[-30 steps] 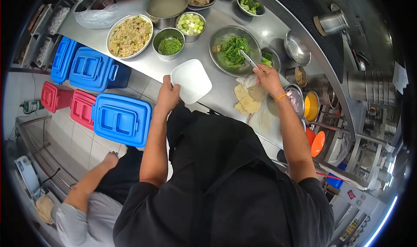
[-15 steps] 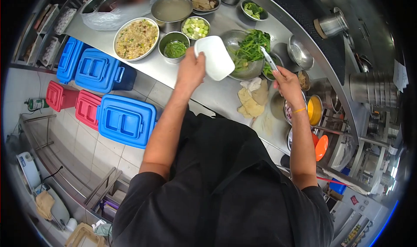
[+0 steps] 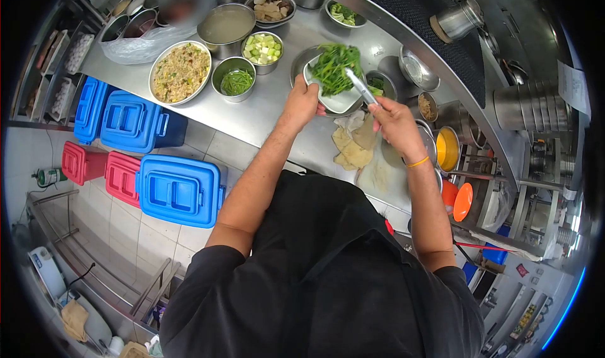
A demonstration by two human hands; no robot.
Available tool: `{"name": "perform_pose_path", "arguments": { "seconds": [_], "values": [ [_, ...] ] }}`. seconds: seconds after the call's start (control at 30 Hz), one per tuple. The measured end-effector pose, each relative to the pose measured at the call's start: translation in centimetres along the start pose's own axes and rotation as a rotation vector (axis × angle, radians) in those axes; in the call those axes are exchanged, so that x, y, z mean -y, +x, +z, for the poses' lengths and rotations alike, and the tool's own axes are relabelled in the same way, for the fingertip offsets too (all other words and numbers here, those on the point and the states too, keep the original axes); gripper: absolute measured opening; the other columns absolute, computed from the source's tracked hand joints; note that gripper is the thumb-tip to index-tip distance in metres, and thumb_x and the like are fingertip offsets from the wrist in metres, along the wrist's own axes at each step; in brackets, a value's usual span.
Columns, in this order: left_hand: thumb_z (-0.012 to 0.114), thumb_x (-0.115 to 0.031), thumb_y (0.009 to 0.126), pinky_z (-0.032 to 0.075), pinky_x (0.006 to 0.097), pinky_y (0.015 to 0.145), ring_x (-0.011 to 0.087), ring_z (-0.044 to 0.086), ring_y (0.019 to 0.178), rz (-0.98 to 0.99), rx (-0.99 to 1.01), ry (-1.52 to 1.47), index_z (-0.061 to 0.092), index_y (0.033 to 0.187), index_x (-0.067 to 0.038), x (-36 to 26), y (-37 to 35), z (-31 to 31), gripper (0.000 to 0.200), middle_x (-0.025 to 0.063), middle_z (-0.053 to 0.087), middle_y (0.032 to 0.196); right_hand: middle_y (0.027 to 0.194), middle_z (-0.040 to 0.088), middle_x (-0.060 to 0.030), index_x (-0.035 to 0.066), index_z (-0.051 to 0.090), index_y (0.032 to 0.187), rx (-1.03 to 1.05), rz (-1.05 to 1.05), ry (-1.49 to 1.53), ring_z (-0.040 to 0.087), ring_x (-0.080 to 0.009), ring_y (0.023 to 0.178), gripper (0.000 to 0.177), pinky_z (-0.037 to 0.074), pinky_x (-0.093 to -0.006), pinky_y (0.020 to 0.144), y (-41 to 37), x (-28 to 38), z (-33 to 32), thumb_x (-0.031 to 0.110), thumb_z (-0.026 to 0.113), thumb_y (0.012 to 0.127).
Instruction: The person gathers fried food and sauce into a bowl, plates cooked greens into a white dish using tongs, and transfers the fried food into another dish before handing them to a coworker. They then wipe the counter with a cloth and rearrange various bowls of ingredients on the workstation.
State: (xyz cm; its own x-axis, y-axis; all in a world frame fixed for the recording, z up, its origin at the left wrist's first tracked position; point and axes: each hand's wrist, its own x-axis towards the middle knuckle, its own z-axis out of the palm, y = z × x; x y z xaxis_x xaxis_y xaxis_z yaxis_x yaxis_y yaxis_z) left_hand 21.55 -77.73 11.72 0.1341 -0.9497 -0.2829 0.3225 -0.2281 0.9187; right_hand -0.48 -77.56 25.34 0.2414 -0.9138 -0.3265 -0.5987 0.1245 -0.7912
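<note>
My left hand [image 3: 304, 105] is closed on the edge of a white dish [image 3: 343, 102], held above a metal bowl [image 3: 299, 63]. Leafy greens [image 3: 337, 68] lie over the dish, with the tips of metal tongs [image 3: 360, 86] against them. Those tongs are in my right hand [image 3: 394, 122], its fingers wrapped round them. The dish hides much of the bowl beneath. Beside the dish on the counter are pale folded cloths [image 3: 353, 145].
On the steel counter [image 3: 268, 115] stand a bowl of fried rice [image 3: 180, 73], chopped green stalks [image 3: 236, 82], cut pale-green pieces [image 3: 262, 48] and a pot of liquid [image 3: 226, 25]. A metal shelf edge [image 3: 441, 62] curves along the right. Lidded blue bins [image 3: 176, 188] stand on the floor.
The white dish has moved right, under the greens, and is now held flatter. The greens have been lifted from the metal bowl with the tongs. My right hand has shifted slightly left.
</note>
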Motion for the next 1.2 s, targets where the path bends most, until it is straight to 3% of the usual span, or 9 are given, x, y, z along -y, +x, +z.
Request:
{"name": "perform_pose_path", "arguments": {
  "seconds": [0.03,0.17,0.27,0.47,0.57,0.67,0.93,1.07,1.2],
  "values": [
    [0.043,-0.015,0.101,0.062,0.0359,0.054,0.0237,0.070,0.064,0.020,0.017,-0.028,0.039,0.133,0.009,0.1,-0.2,0.0,0.040,0.0225,0.067,0.097,0.069,0.061,0.0036,0.001,0.070,0.125,0.006,-0.024,-0.059,0.051,-0.0033,0.059,0.033,0.043,-0.0234,0.055,0.1,-0.6,0.4,0.024,0.066,0.101],
    [0.042,-0.011,0.102,0.062,0.0345,0.057,0.0207,0.069,0.067,0.083,0.056,-0.070,0.036,0.137,0.006,-0.3,-1.5,-0.3,0.040,0.0200,0.065,0.104,0.082,0.073,-0.0162,0.005,0.070,0.124,-0.094,-0.221,-0.627,0.072,-0.0301,0.072,0.038,0.054,-0.0425,0.067,0.2,-1.9,1.3,0.033,0.065,0.099],
    [0.042,-0.010,0.102,0.063,0.0334,0.062,0.0192,0.070,0.072,0.087,0.083,-0.092,0.035,0.139,0.005,-0.8,-2.4,-0.6,0.040,0.0184,0.064,0.109,0.088,0.073,-0.0201,0.007,0.068,0.124,-0.112,-0.249,-0.967,0.072,-0.0394,0.082,0.041,0.056,-0.0498,0.072,-0.9,1.4,0.8,0.038,0.065,0.097],
    [0.041,-0.007,0.103,0.064,0.0331,0.069,0.0200,0.071,0.082,0.084,0.080,-0.200,0.034,0.143,0.001,-0.9,-3.7,-1.3,0.041,0.0176,0.062,0.118,0.082,0.073,-0.0161,0.008,0.066,0.119,-0.119,-0.257,-1.177,0.073,-0.0349,0.078,0.036,0.057,-0.0474,0.068,-3.3,7.0,-0.5,0.036,0.066,0.096],
    [0.042,-0.010,0.107,0.063,0.0354,0.075,0.0247,0.071,0.100,0.102,0.111,-0.160,0.034,0.148,-0.004,-0.7,-4.1,-1.7,0.042,0.0163,0.059,0.132,0.078,0.072,-0.0148,0.013,0.066,0.124,-0.128,-0.317,-1.127,0.072,-0.0351,0.077,0.037,0.055,-0.0468,0.066,-3.0,6.8,0.3,0.038,0.065,0.096],
    [0.042,-0.008,0.106,0.064,0.0367,0.077,0.0266,0.070,0.104,0.117,0.123,-0.198,0.034,0.148,-0.003,-1.0,-5.4,-1.4,0.043,0.0175,0.056,0.136,0.077,0.071,-0.0136,0.015,0.066,0.125,-0.065,-0.382,-1.099,0.072,-0.0341,0.076,0.036,0.055,-0.0462,0.066,-2.3,5.2,1.8,0.037,0.065,0.096],
    [0.042,-0.003,0.105,0.064,0.0344,0.078,0.0251,0.068,0.109,0.172,0.029,-0.168,0.030,0.147,-0.002,-0.1,-6.7,-3.1,0.045,0.0174,0.055,0.136,0.079,0.071,-0.0184,0.007,0.068,0.111,-0.122,-0.287,-0.924,0.070,-0.0396,0.078,0.032,0.054,-0.0516,0.070,-4.4,5.0,-1.0,0.036,0.064,0.097],
    [0.043,-0.001,0.104,0.064,0.0345,0.079,0.0246,0.068,0.109,0.224,0.010,-0.149,0.030,0.147,-0.002,0.3,-7.3,-2.6,0.044,0.0169,0.054,0.135,0.082,0.071,-0.0212,0.008,0.069,0.111,-0.140,-0.220,-0.792,0.069,-0.0422,0.081,0.030,0.053,-0.0544,0.074,-2.1,2.2,0.7,0.034,0.062,0.098],
    [0.043,-0.001,0.104,0.065,0.0350,0.079,0.0248,0.067,0.109,0.177,0.047,-0.102,0.032,0.146,-0.002,0.4,-8.3,-2.5,0.044,0.0172,0.054,0.135,0.083,0.072,-0.0176,0.010,0.069,0.113,-0.142,-0.319,-0.784,0.070,-0.0391,0.079,0.029,0.054,-0.0522,0.072,-1.1,2.0,3.5,0.033,0.062,0.099]
  ]
}}
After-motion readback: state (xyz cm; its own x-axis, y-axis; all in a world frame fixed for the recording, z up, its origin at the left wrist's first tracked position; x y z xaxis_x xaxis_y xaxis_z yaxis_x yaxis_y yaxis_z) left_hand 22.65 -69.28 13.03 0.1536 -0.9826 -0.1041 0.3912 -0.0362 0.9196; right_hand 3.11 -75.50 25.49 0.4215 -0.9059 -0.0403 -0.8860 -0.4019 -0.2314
